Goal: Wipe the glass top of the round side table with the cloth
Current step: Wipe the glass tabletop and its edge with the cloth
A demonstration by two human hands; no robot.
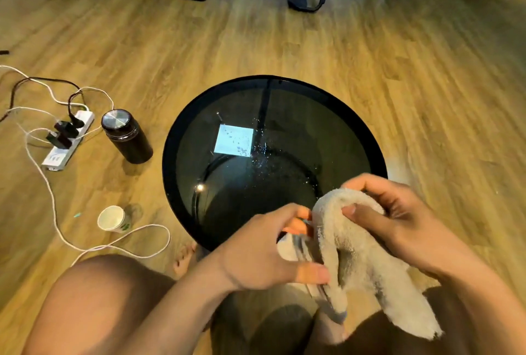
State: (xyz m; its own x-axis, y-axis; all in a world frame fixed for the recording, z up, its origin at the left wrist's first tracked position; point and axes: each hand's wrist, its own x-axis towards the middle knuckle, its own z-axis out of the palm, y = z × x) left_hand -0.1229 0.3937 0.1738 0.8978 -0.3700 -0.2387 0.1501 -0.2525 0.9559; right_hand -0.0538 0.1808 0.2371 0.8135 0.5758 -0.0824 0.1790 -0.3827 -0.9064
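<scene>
The cloth (355, 255) hangs bunched above the near rim of the glass top (242, 183). The right grip (398, 212) is curled round its top fold and the left grip (264, 246) pinches a lower edge. Droplets (256, 149) sit mid-glass, so a hard leftward sweep could flick water toward the power strip (68, 138) on the floor. There is freer room right and far.

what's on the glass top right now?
Water droplets scattered near the middle of the glass top, beside a bright square reflection. The left hand and right hand hold the cloth over the near rim; glass beneath them is hidden.
</scene>
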